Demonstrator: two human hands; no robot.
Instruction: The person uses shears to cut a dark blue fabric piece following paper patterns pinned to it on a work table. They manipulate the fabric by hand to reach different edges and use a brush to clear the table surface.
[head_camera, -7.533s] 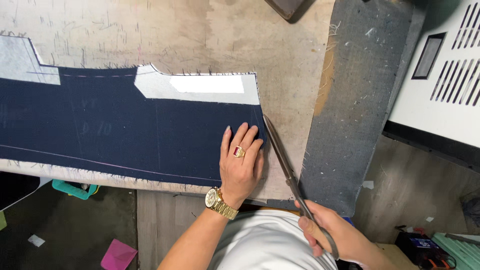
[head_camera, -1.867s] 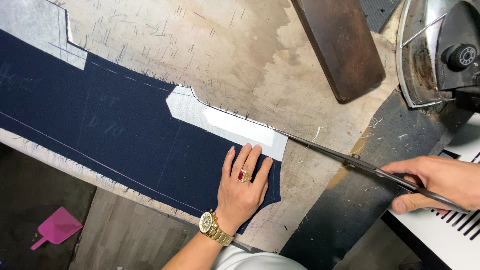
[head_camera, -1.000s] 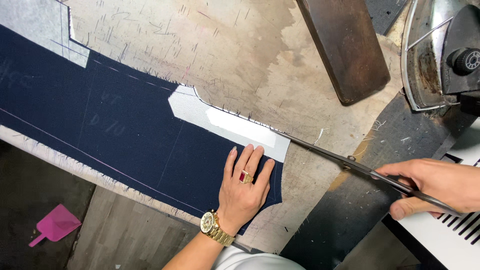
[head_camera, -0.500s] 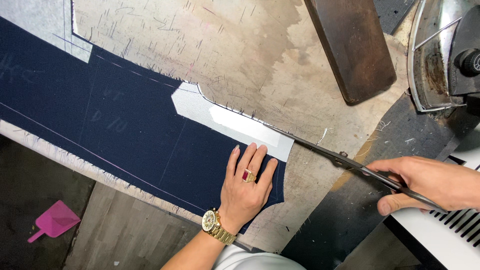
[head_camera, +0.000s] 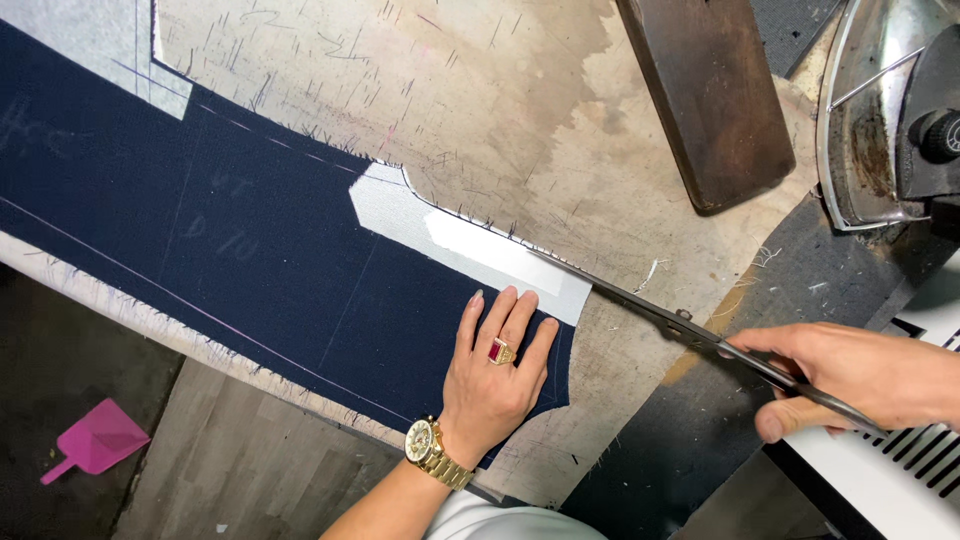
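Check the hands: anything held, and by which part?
The right hand holds long scissors by the handle end, blades reaching to the white interfacing at the fabric's edge. The left hand holds nothing; it lies flat on the navy fabric.

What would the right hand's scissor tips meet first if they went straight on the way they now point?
The right hand points the scissors up-left. Their tips already lie at the pale interfacing strip along the navy cloth's edge, so that strip probably comes first.
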